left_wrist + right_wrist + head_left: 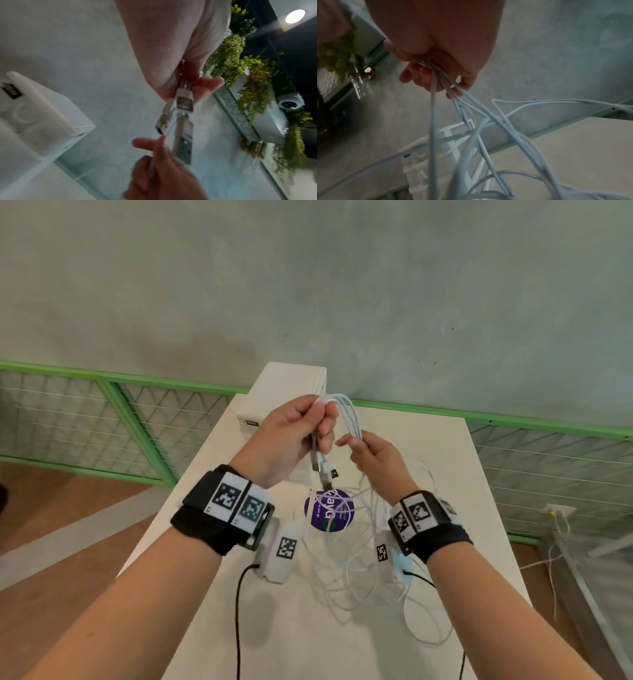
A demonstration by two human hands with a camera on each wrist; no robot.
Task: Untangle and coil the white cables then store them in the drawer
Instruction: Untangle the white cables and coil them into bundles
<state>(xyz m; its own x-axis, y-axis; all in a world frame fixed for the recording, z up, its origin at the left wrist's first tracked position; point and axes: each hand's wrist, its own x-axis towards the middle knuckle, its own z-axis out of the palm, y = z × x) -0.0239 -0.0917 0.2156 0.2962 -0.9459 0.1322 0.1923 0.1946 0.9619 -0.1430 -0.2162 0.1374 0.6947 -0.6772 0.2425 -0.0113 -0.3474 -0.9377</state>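
Several white cables arch between my two raised hands above the white table. My left hand grips their plug ends; the metal USB plugs hang out below its fingers, close up as USB plugs in the left wrist view. My right hand holds the same cables a little lower and to the right, the strands running out between its fingers. Below it the cables hang in tangled loops onto the table. A white drawer unit stands at the table's far end.
A round purple sticker lies on the table under the hanging cables. Green-framed wire mesh railing runs behind the table on both sides. A grey wall rises behind. More cords hang at the far right beyond the table edge.
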